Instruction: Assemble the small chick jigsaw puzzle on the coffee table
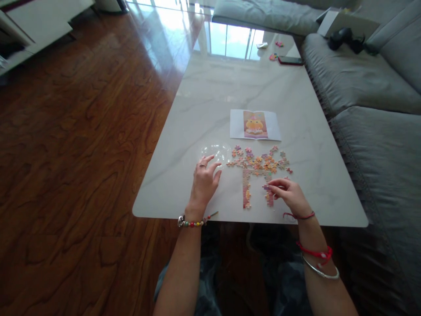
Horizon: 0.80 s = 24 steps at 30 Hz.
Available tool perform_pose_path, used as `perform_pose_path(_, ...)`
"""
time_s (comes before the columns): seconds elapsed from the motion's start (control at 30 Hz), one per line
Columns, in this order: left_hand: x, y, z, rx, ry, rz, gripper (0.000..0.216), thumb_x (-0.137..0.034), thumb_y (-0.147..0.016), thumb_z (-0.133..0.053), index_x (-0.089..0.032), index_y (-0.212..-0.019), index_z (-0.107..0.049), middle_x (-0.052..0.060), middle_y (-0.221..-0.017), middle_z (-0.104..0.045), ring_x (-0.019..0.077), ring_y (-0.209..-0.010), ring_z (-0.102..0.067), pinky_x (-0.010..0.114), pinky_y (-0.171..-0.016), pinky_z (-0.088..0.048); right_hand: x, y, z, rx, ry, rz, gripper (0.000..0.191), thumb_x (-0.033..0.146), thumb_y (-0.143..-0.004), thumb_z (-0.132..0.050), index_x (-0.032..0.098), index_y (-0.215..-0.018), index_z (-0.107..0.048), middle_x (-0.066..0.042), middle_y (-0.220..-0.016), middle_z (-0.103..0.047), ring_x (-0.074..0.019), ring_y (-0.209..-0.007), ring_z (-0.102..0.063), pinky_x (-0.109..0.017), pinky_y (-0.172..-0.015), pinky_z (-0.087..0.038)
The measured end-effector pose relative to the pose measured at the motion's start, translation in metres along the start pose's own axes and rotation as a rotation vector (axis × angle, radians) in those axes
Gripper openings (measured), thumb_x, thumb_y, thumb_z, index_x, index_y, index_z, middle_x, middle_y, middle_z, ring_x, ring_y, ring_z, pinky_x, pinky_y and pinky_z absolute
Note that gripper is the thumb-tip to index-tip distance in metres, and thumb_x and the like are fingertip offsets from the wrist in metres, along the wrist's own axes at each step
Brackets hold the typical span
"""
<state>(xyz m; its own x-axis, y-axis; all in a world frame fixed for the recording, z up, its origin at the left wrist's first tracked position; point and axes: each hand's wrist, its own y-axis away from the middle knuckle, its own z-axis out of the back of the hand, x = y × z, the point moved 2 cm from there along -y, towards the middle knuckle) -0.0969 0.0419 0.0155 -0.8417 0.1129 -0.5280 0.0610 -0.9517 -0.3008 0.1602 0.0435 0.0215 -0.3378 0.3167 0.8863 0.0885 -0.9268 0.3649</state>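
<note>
Between the thumb and fingers of my right hand [285, 192] is a small purplish jigsaw puzzle piece [265, 187], held over the right side of a partly joined puzzle frame [246, 188]. That frame has a left side, a top and a right side, with bare table inside it. My left hand [205, 177] hovers or rests on the table to the left, fingers apart and holding nothing. Just beyond its fingertips lies a clear, shiny plastic item [215, 151]. Loose puzzle pieces [259, 161] in orange, pink and purple are scattered above the frame.
Behind the pieces lies a creased reference picture sheet [255, 125] on the marble-look table [184, 131]. A phone [290, 61] and small colourful items [273, 57] sit at the far end. A grey sofa [378, 145] runs along the right, with wooden floor [82, 153] to the left.
</note>
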Motion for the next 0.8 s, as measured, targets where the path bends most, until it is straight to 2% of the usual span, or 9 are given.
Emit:
perform_pose_path(0.17,0.003,-0.002,-0.004,-0.011,-0.022,-0.019,0.020,-0.019,-0.077,-0.051,-0.020,-0.095,-0.060,0.007,-0.116,-0.052,0.0252,-0.116,-0.041,0.045,-0.098,-0.035,-0.006,-0.011,0.039,-0.073,0.057,0.054,0.032,0.044,-0.060,-0.066,0.015,-0.074,-0.062,-0.002,-0.058,-0.060,-0.0118,-0.052,-0.054,-0.022,-0.041,-0.037)
perform_pose_path(0.27,0.007,-0.003,-0.006,-0.020,-0.031,-0.050,0.020,-0.020,-0.078,-0.049,-0.021,-0.095,-0.060,0.008,-0.115,-0.052,0.0258,-0.115,-0.042,0.046,-0.097,-0.037,-0.014,-0.018,0.043,-0.106,0.094,0.063,0.033,0.046,-0.061,-0.064,0.016,-0.072,-0.062,-0.001,-0.056,-0.059,-0.0120,-0.049,-0.052,-0.023,-0.041,-0.036)
perform_pose_path(0.37,0.010,-0.005,-0.008,-0.035,-0.038,-0.061,0.019,-0.020,-0.078,-0.049,-0.021,-0.094,-0.060,0.008,-0.114,-0.053,0.0260,-0.115,-0.042,0.046,-0.097,-0.037,-0.021,-0.027,0.041,-0.163,0.161,0.095,0.028,0.045,-0.064,-0.061,0.017,-0.070,-0.061,-0.002,-0.059,-0.061,-0.0136,-0.050,-0.054,-0.025,-0.046,-0.041)
perform_pose_path(0.5,0.011,-0.007,-0.010,-0.040,-0.038,-0.062,0.019,-0.020,-0.079,-0.048,-0.020,-0.094,-0.060,0.009,-0.114,-0.053,0.0263,-0.114,-0.043,0.046,-0.096,-0.038,-0.026,-0.033,0.044,-0.311,0.468,0.133,0.015,0.035,-0.068,-0.057,0.021,-0.066,-0.060,-0.002,-0.064,-0.063,-0.0166,-0.060,-0.058,-0.028,-0.058,-0.043)
perform_pose_path(0.6,0.009,-0.009,-0.012,-0.029,-0.034,-0.056,0.020,-0.020,-0.078,-0.048,-0.019,-0.094,-0.060,0.010,-0.114,-0.053,0.0270,-0.114,-0.043,0.046,-0.096,-0.038,-0.019,-0.040,0.044,-0.379,0.711,0.197,0.007,0.023,-0.069,-0.055,0.019,-0.066,-0.060,-0.003,-0.069,-0.062,-0.0166,-0.065,-0.058,-0.027,-0.063,-0.043)
perform_pose_path(0.7,0.008,-0.010,-0.012,-0.018,-0.028,-0.044,0.020,-0.020,-0.078,-0.048,-0.019,-0.094,-0.060,0.010,-0.114,-0.052,0.0272,-0.115,-0.042,0.046,-0.096,-0.037,0.002,-0.061,0.036,-0.351,0.799,0.320,0.011,0.018,-0.072,-0.052,0.017,-0.076,-0.063,-0.005,-0.079,-0.061,-0.0141,-0.068,-0.057,-0.025,-0.068,-0.043)
perform_pose_path(0.8,0.010,-0.009,-0.009,-0.011,-0.024,-0.034,0.020,-0.020,-0.078,-0.048,-0.019,-0.094,-0.060,0.009,-0.115,-0.052,0.0271,-0.115,-0.041,0.046,-0.097,-0.037,0.027,-0.091,0.020,-0.196,0.855,0.432,0.018,0.015,-0.072,-0.054,0.017,-0.086,-0.064,-0.006,-0.091,-0.059,-0.0126,-0.076,-0.056,-0.022,-0.075,-0.041)
